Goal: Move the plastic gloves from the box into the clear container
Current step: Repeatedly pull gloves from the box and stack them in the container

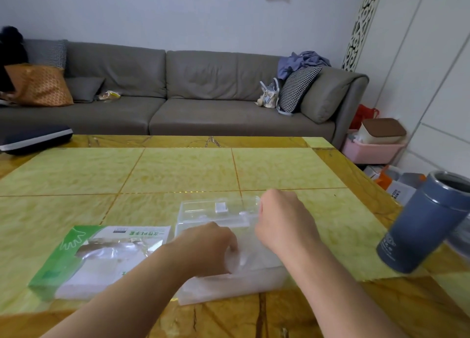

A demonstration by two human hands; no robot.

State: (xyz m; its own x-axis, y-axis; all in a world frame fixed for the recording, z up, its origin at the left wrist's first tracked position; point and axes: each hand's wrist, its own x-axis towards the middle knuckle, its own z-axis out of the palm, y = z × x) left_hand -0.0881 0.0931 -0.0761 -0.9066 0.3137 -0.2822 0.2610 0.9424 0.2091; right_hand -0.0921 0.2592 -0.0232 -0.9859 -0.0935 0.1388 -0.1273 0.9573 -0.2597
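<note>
A green and white glove box (84, 259) lies flat on the table at the left, its top opening torn and clear plastic showing inside. Right beside it stands the clear container (229, 287), its hinged lid (216, 212) open toward the far side. A wad of clear plastic gloves (244, 259) fills the container. My left hand (206, 246) presses down on the gloves, fingers curled into them. At the container's right rim my right hand (282, 218) is curled into a loose fist over the lid's corner; whether it grips anything is hidden.
A blue-grey metal flask (422, 223) with an open top stands at the table's right edge. A dark laptop case (33, 137) rests at the far left corner. Beyond the table is a grey sofa (178, 96); a pink bin (373, 149) sits on the floor at the right.
</note>
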